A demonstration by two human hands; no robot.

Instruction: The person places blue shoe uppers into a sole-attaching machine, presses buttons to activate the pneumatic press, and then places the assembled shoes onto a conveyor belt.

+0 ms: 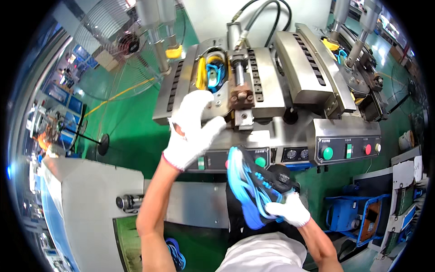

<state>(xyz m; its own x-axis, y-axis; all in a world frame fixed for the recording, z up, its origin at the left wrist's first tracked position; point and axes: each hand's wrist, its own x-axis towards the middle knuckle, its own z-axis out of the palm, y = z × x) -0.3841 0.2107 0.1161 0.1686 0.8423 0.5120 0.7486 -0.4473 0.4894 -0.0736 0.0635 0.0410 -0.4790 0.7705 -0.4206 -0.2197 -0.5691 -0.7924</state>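
My right hand (288, 209), in a white glove, grips a blue and black sports shoe (251, 183) by its heel end, sole turned up and toe pointing away from me. My left hand (194, 129), also gloved, reaches up with fingers spread and rests on the front edge of a steel press machine (267, 68). Just beyond that hand, the machine's left station holds another blue shoe (214, 72) clamped against a yellow mould. Nothing is held in the left hand.
The machine's front panel carries green buttons (327, 153) and a red one (367, 149). A second station at the right (337, 54) holds a blue shoe part. A standing fan (118, 50) is at upper left, a grey cabinet (90, 199) lower left, a blue cart (358, 215) lower right.
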